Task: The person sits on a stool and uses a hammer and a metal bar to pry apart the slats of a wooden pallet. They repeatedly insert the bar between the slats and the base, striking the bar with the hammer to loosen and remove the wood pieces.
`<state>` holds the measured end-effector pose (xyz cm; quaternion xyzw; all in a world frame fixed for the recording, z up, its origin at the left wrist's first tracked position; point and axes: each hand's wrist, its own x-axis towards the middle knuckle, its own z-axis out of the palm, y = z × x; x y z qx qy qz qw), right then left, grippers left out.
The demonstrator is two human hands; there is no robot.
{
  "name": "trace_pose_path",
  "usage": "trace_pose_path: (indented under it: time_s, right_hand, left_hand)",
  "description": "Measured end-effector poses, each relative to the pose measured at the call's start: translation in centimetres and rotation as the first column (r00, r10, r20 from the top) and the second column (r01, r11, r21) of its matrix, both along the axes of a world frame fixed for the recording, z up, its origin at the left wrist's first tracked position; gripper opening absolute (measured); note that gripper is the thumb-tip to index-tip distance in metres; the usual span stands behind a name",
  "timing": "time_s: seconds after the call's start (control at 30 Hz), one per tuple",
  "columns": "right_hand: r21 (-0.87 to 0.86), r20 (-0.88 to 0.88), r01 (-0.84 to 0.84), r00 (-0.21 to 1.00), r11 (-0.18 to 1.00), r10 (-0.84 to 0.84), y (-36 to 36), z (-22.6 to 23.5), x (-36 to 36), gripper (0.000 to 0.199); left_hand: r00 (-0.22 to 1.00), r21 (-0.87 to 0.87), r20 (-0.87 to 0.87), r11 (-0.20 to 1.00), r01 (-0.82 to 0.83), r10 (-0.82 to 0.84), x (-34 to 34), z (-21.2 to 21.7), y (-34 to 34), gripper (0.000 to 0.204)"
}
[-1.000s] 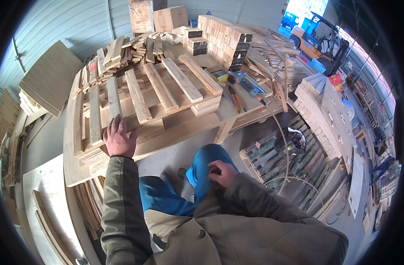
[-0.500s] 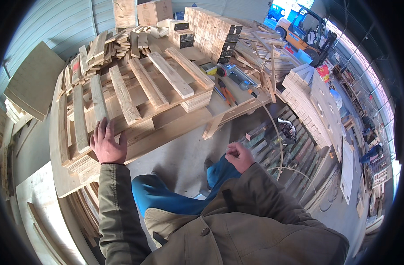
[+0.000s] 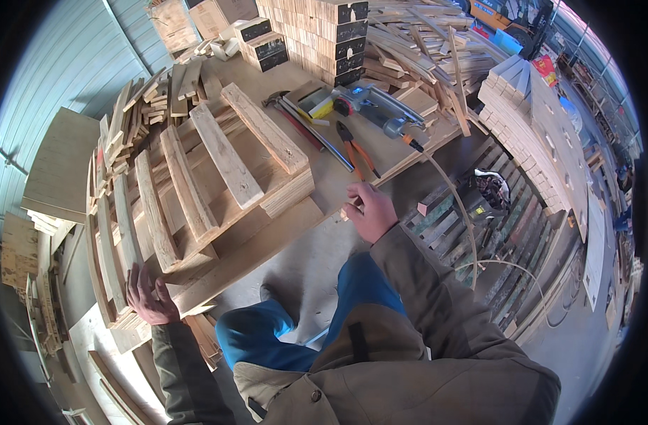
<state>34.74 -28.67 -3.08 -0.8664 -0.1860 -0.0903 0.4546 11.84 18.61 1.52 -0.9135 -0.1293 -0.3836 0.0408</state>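
My left hand (image 3: 151,297) lies with fingers stretched over the near edge of a slatted wooden panel (image 3: 154,212), by the end of a slat (image 3: 125,223). The spaced slats lie across stacked boards on the workbench. Over the bench's front edge, my right hand (image 3: 372,212) is closed with curled fingers; whatever it may hold is too small to make out. Just beyond its fingertips lie pliers with orange handles (image 3: 353,147). Beside them are a blue-grey air tool (image 3: 380,120) with a hose (image 3: 448,183), and a hammer (image 3: 276,98).
Tall stacks of wooden blocks (image 3: 306,35) and loose wood offcuts (image 3: 154,92) stand at the back. On the right, a slatted platform (image 3: 504,234) lies low, beside a long stack of timber (image 3: 525,134). A forklift (image 3: 508,18) stands far right.
My right hand has moved forward from in front of my body to the bench edge by the pliers. My left hand stays at the panel's edge, while the view has shifted.
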Motion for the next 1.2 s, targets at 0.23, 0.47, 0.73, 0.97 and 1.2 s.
trace_pose_path:
  time_s: [0.23, 0.47, 0.73, 0.97, 1.2]
  right_hand:
    - [-0.314, 0.14, -0.031, 0.987, 0.949, 0.078, 4.7, 2.2, 11.4, 0.045]
    - [-0.498, 0.227, 0.032, 0.969, 0.867, 0.094, 8.4, 0.9, 15.6, 0.015]
    - [-0.613, 0.072, 0.027, 0.997, 0.79, 0.022, 9.9, 0.9, 15.2, 0.015]
    - [-0.351, -0.003, 0.025, 1.0, 0.936, -0.027, 6.5, 1.6, 11.5, 0.031]
    - [0.248, -0.639, 0.162, 0.768, 0.955, 0.035, 1.9, 4.0, 2.0, 0.039]
  left_hand:
    - [0.998, 0.0, 0.045, 0.999, -0.039, 0.038, 0.6, -0.1, -0.6, 0.052]
    - [0.995, 0.001, 0.076, 0.998, -0.066, 0.066, 1.5, -0.3, -1.1, 0.056]
    - [0.994, 0.023, 0.1, 0.998, -0.057, 0.054, 1.6, -0.6, -0.8, 0.054]
    - [0.994, -0.001, 0.11, 1.0, -0.022, 0.022, 1.4, -0.3, -1.0, 0.045]
    - [0.994, 0.023, 0.103, 0.999, -0.049, 0.046, 0.8, -0.3, -0.7, 0.043]
